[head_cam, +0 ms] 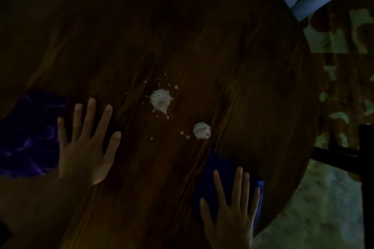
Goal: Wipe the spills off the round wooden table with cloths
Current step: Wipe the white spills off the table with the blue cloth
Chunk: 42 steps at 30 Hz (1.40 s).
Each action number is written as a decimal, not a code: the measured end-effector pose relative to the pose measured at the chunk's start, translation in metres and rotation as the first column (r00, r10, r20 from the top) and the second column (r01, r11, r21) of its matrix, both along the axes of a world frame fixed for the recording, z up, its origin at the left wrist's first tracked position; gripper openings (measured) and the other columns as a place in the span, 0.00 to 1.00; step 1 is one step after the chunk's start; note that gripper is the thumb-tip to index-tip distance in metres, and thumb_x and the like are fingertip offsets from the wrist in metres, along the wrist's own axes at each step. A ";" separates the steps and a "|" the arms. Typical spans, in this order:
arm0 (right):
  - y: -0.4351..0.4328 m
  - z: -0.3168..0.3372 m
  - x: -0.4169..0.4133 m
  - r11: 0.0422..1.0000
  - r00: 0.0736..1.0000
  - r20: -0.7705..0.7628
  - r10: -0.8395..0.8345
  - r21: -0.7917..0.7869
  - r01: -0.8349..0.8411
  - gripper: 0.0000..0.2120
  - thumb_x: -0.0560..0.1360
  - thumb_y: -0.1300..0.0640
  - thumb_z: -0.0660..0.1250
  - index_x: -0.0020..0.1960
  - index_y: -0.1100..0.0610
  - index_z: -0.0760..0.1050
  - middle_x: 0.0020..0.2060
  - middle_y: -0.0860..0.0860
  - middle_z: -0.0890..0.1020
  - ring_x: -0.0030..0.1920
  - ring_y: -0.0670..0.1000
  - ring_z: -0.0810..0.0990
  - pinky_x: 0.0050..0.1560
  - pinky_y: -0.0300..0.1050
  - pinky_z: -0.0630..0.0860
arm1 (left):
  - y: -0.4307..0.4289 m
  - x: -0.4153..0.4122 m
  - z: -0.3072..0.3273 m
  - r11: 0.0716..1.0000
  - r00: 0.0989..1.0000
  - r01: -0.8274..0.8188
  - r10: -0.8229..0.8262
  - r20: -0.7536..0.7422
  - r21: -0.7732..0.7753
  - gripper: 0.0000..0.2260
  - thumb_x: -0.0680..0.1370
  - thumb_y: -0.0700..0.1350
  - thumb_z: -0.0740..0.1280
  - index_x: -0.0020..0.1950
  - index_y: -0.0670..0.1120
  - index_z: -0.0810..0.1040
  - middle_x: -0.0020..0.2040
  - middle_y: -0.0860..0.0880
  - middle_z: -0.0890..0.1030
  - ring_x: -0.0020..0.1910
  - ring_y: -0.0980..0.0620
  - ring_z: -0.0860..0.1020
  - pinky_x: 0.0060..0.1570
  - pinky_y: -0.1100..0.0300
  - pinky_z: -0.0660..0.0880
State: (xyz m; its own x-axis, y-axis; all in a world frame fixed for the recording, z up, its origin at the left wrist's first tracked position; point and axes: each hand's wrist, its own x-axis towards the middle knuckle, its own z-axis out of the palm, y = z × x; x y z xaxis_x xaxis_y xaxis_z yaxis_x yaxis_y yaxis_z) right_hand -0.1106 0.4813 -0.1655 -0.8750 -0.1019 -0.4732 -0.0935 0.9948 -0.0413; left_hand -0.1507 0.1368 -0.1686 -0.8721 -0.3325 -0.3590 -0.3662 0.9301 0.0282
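Two foamy white spills are lying near the middle of the round wooden table [202,36]: the larger spill [161,100], ragged and ringed by small droplets, is sitting farther from the person, and the smaller spill [201,131], nearly round, is sitting nearer and to the right. The line joining them is running diagonally, from upper left to lower right, crossing the wood grain, which is running from lower left to upper right. A blue cloth [214,170] is lying flat just below the smaller spill, its long axis pointing up toward that spill; its far corner is close to the foam but apart from it. The right hand [230,214] is resting palm down on this cloth, grip wide, fingers spread and extended, holding nothing closed. A purple cloth [28,137], bunched and creased, is lying at the table's left edge, well apart from both spills. The left hand [85,145] is lying flat, grip wide, its outer edge overlapping the purple cloth and its fingers pointing away from the person.
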 end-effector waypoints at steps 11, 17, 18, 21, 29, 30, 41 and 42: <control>-0.046 -0.012 -0.257 0.996 0.970 -0.237 -0.062 -0.081 0.044 0.31 0.81 0.32 0.39 0.82 0.39 0.41 0.83 0.54 0.43 0.82 0.56 0.41 0.80 0.64 0.40 | -0.003 0.000 0.000 1.000 1.000 0.005 -0.006 -0.029 -0.004 0.30 0.80 0.67 0.40 0.81 0.61 0.40 0.83 0.48 0.38 0.81 0.47 0.36 0.77 0.37 0.40; -0.020 -0.001 -0.132 0.989 0.972 -0.191 0.135 -0.031 -0.143 0.30 0.82 0.35 0.39 0.82 0.42 0.45 0.83 0.56 0.43 0.82 0.58 0.44 0.80 0.64 0.45 | -0.004 0.001 0.001 1.000 0.999 0.008 -0.007 -0.048 0.024 0.30 0.81 0.66 0.41 0.82 0.60 0.43 0.83 0.49 0.39 0.81 0.48 0.36 0.77 0.37 0.40; -0.016 0.000 -0.100 0.988 0.975 -0.164 0.149 -0.027 -0.155 0.30 0.82 0.35 0.40 0.82 0.42 0.46 0.83 0.56 0.45 0.82 0.59 0.46 0.80 0.65 0.47 | -0.003 0.000 0.002 1.000 0.999 0.011 -0.010 -0.049 0.027 0.30 0.81 0.66 0.42 0.82 0.59 0.43 0.83 0.48 0.40 0.81 0.48 0.37 0.77 0.37 0.40; -0.011 0.001 -0.047 0.989 0.985 -0.102 0.137 -0.046 -0.142 0.31 0.81 0.32 0.43 0.82 0.40 0.47 0.82 0.55 0.50 0.81 0.59 0.52 0.78 0.66 0.49 | -0.004 -0.001 0.002 1.000 0.999 0.012 -0.011 -0.037 0.019 0.30 0.81 0.66 0.42 0.82 0.59 0.43 0.83 0.48 0.40 0.81 0.47 0.37 0.77 0.37 0.40; -0.038 -0.011 -0.284 0.998 0.963 -0.267 -0.047 -0.057 0.033 0.30 0.81 0.33 0.36 0.81 0.38 0.40 0.83 0.53 0.42 0.82 0.55 0.41 0.79 0.66 0.43 | -0.006 -0.001 0.000 0.999 0.999 0.027 -0.026 -0.029 0.021 0.30 0.81 0.66 0.42 0.82 0.59 0.44 0.83 0.48 0.39 0.81 0.47 0.37 0.77 0.37 0.40; -0.042 -0.012 -0.304 0.999 0.966 -0.260 0.002 -0.037 -0.012 0.30 0.81 0.33 0.37 0.81 0.38 0.40 0.83 0.53 0.43 0.82 0.55 0.41 0.79 0.66 0.42 | -0.007 0.000 0.000 1.000 0.999 0.026 -0.026 -0.030 0.017 0.30 0.81 0.66 0.43 0.82 0.59 0.44 0.83 0.48 0.39 0.81 0.47 0.37 0.77 0.37 0.40; 0.069 -0.004 -0.186 0.510 0.507 -0.149 0.849 -0.025 -0.860 0.34 0.79 0.33 0.52 0.82 0.41 0.49 0.82 0.58 0.53 0.81 0.63 0.53 0.77 0.68 0.49 | -0.004 -0.001 0.001 0.999 0.999 0.030 -0.030 -0.029 0.013 0.30 0.81 0.65 0.44 0.82 0.57 0.47 0.83 0.47 0.41 0.81 0.45 0.39 0.76 0.36 0.41; 0.073 -0.006 -0.208 0.571 0.566 -0.158 0.809 -0.021 -0.821 0.33 0.79 0.34 0.50 0.82 0.40 0.47 0.81 0.58 0.53 0.81 0.63 0.53 0.77 0.69 0.49 | -0.004 -0.001 0.001 0.999 0.999 0.035 -0.034 -0.034 0.017 0.30 0.81 0.65 0.44 0.82 0.57 0.46 0.83 0.47 0.41 0.81 0.45 0.39 0.77 0.36 0.40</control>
